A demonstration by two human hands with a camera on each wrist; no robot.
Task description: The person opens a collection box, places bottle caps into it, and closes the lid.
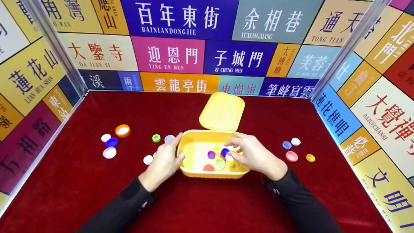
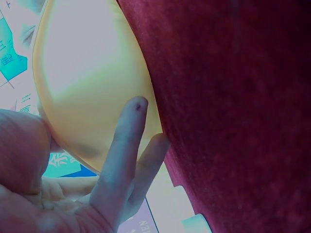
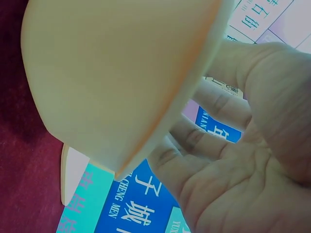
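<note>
A yellow plastic box [image 1: 194, 174] stands mid-table with several small bottle caps inside, mostly toward its right half. My left hand [image 1: 165, 160] grips the box's left end, thumb over the rim; in the left wrist view its fingers [image 2: 127, 131] lie along the outer wall. My right hand [image 1: 255, 152] reaches over the right rim, fingers bent down into the box. A blue cap [image 1: 225, 152] and a white cap [image 1: 229, 158] are right at its thumb and fingertips; I cannot tell if it pinches one. In the right wrist view the box wall [image 3: 107, 82] hides those fingertips.
Behind the box lies its yellow lid [image 1: 222, 111]. Loose caps sit at left, including an orange one [image 1: 123, 130], and others, like a green one [image 1: 156, 138], beside my left hand. A pink cap [image 1: 291, 156] lies among several at right. Sign-covered panels [image 1: 174, 55] border the red tabletop.
</note>
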